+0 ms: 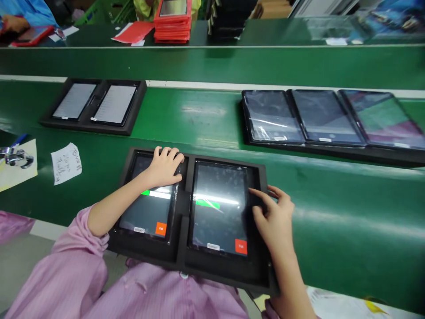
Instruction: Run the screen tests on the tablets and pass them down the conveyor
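Right in front of me, a black foam tray [182,230] holds two tablets side by side, its near edge against my body. Both screens are lit, each with a green patch and a red-orange square marked "Fail". My left hand [167,167] lies over the top of the left tablet [142,212], fingers spread near its upper right edge. At the right side of the right tablet [219,226] is my right hand [274,212], thumb and index apart, index tip by the screen's edge, other fingers over the tray's outer wall. It grips nothing that I can see.
A second foam tray [109,127] with two lit tablets lies back left. Several dark tablets [327,117] sit in a tray back right. A handwritten note [66,164] lies left. Red cases [172,31] are stacked on the far bench, where other people sit.
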Action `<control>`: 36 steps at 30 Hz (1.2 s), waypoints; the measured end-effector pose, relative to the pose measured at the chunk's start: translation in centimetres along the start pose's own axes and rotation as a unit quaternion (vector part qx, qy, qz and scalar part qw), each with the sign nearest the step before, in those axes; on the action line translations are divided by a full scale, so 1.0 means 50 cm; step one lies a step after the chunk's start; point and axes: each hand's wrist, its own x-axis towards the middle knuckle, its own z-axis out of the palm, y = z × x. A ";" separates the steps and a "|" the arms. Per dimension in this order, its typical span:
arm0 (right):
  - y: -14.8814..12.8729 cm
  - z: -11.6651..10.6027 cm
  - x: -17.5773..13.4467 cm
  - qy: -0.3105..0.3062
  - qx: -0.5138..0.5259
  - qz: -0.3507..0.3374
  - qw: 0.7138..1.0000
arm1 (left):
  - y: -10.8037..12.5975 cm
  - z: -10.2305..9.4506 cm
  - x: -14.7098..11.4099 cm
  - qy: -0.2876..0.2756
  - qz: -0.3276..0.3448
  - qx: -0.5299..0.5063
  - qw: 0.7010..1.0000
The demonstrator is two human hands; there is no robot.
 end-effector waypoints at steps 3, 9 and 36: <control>0.013 0.009 0.004 -0.019 0.027 0.008 0.999 | -0.007 0.001 0.001 0.013 -0.001 -0.008 1.000; 0.032 0.020 0.009 -0.038 0.058 0.024 0.997 | 0.015 0.001 0.009 0.014 -0.017 0.003 1.000; -0.063 -0.047 0.007 -0.026 0.072 -0.214 0.974 | -0.292 -0.090 -0.047 -0.234 0.040 -0.183 0.954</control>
